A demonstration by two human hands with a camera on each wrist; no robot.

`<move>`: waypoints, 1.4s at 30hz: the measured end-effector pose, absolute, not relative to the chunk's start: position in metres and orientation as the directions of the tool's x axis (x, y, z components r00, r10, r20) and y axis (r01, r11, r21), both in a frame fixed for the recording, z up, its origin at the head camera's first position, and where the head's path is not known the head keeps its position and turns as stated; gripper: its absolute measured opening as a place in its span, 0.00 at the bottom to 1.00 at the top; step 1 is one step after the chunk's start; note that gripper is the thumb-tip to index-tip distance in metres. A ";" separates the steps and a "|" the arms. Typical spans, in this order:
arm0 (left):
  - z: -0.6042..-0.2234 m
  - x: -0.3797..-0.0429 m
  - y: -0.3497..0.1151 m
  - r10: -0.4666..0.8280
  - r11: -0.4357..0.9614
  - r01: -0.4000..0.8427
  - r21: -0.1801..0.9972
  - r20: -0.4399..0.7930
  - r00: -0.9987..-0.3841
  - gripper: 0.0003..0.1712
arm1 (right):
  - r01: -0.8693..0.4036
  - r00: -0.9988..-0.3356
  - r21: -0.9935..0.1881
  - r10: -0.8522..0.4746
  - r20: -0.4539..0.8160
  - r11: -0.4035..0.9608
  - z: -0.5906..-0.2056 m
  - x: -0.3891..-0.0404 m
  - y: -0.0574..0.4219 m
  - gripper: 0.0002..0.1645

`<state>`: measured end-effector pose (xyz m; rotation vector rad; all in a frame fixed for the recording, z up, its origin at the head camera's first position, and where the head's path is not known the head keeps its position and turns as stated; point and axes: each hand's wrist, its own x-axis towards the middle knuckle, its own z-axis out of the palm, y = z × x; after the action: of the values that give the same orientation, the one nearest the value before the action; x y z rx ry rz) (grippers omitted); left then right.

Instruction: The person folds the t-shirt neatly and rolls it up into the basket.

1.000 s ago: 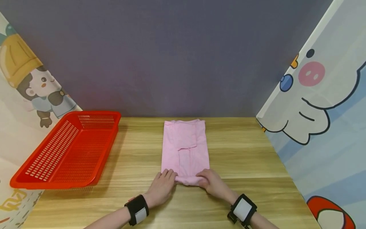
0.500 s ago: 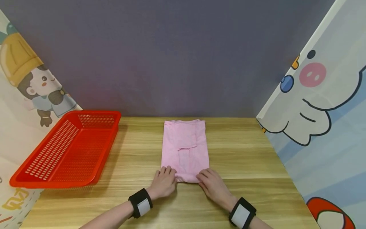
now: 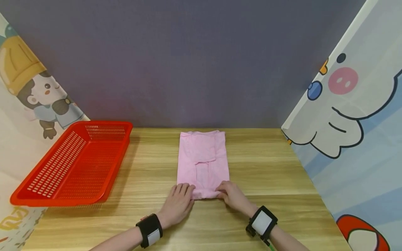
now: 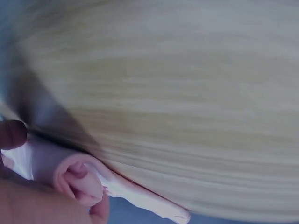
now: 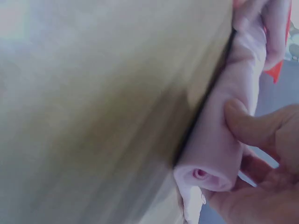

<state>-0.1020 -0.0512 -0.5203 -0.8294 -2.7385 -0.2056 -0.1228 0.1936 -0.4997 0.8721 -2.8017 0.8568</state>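
Note:
A pink folded garment [image 3: 201, 150] lies flat on the table, long side running away from me, its near edge turned up into a thick roll. At the roll's left end my left hand [image 3: 177, 204] grips it, the fingers on top. My right hand [image 3: 233, 195] holds the right end. In the right wrist view, the thumb [image 5: 245, 123] presses the side of the roll [image 5: 210, 149], whose end shows a tight spiral, with the fingers beyond it. The left wrist view shows the roll's other end [image 4: 44, 161] beside the left hand's thumb [image 4: 13, 134].
A red plastic basket [image 3: 108, 181] with slotted walls stands at the left of the wooden table [image 3: 267, 164]. A grey panel [image 3: 201, 69] rises behind the far edge. Sheets printed with cartoons hang along the left and right sides.
The rolled near edge has shifted slightly away from me, with both hands moving along with it. My right hand's fingers loosened over the roll half a second ago and pinch it again now.

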 end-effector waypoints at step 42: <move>-0.482 -0.142 -0.043 0.479 0.856 0.410 0.315 -0.184 -0.858 0.11 | -0.630 -0.740 -0.149 -0.530 0.413 0.762 -0.516 -0.128 0.189 0.09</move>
<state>-0.1416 -0.0428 -0.4816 -0.7985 -3.2727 -0.4575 -0.1284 0.1893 -0.5158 0.8907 -2.6110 0.3989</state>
